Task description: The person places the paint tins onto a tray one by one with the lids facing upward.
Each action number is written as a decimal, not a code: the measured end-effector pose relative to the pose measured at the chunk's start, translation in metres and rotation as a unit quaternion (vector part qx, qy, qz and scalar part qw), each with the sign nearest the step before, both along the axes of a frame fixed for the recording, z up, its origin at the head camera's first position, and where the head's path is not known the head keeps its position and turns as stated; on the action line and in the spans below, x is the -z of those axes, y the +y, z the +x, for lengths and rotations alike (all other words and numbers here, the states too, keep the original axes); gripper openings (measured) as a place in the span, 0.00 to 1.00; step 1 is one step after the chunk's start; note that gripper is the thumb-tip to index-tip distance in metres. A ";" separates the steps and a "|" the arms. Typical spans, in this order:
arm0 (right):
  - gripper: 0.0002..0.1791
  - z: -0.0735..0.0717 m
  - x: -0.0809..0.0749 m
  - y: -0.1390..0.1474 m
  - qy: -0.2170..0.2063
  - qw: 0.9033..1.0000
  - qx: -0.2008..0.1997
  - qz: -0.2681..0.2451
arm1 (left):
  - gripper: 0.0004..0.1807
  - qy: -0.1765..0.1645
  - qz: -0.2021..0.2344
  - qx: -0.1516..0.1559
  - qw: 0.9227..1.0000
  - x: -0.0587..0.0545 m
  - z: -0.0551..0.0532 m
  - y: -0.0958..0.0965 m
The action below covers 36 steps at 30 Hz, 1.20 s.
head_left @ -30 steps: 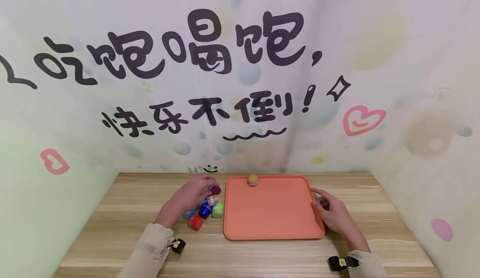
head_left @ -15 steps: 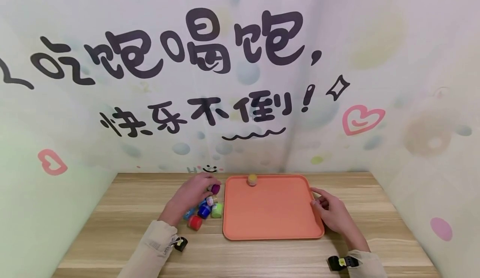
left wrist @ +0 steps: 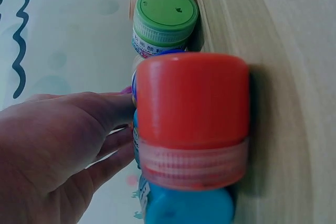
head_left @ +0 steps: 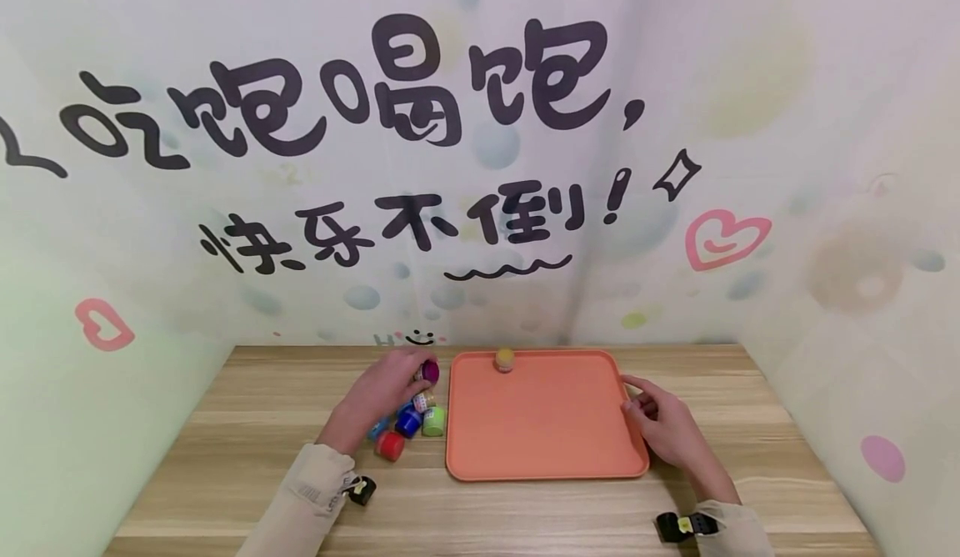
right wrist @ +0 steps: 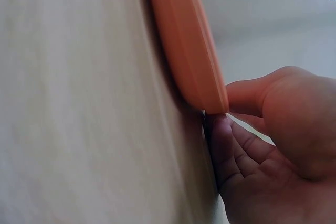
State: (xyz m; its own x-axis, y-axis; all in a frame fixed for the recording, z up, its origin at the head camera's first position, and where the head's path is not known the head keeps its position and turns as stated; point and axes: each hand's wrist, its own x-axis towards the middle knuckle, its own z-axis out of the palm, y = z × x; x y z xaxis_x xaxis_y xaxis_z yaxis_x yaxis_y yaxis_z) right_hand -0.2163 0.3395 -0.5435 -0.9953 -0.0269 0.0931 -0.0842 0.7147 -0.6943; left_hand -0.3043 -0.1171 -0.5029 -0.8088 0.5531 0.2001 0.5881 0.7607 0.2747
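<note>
In the head view my left hand point(head_left: 377, 394) pinches a small purple-lidded paint jar point(head_left: 430, 372) between thumb and fingers, left of the tray's far corner. Just below it lie a red paint jar point(left wrist: 192, 103), a green paint jar point(left wrist: 165, 17), a dark blue paint jar point(head_left: 408, 423) and a pale orange paint jar point(head_left: 423, 401). In the left wrist view the red jar hides the fingertips. At the tray's right side, my right hand point(head_left: 663, 425) grips the rim of the orange tray point(right wrist: 191, 51), thumb over the edge and fingers against its side.
A yellow paint jar point(head_left: 505, 361) stands on the tray near its far edge. A light blue paint jar point(left wrist: 189, 205) lies behind the red one. The wooden table point(head_left: 480, 515) meets a printed wall point(head_left: 480, 307) at the back.
The left hand has shifted slightly up and away with the purple jar, whose lid now turns more toward the camera. My right hand and the tray stay put.
</note>
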 end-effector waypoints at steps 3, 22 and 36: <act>0.24 0.000 0.000 0.000 0.001 1.000 0.001 0.000 | 0.17 0.004 0.003 -0.015 1.000 -0.001 0.001 0.000; 0.25 -0.002 0.001 0.001 -0.001 1.000 0.002 -0.003 | 0.26 0.079 0.097 -0.018 0.992 -0.007 0.009 0.012; 0.24 -0.002 0.001 0.001 -0.003 1.000 0.001 -0.001 | 0.22 0.057 0.131 -0.032 0.989 -0.002 0.014 0.032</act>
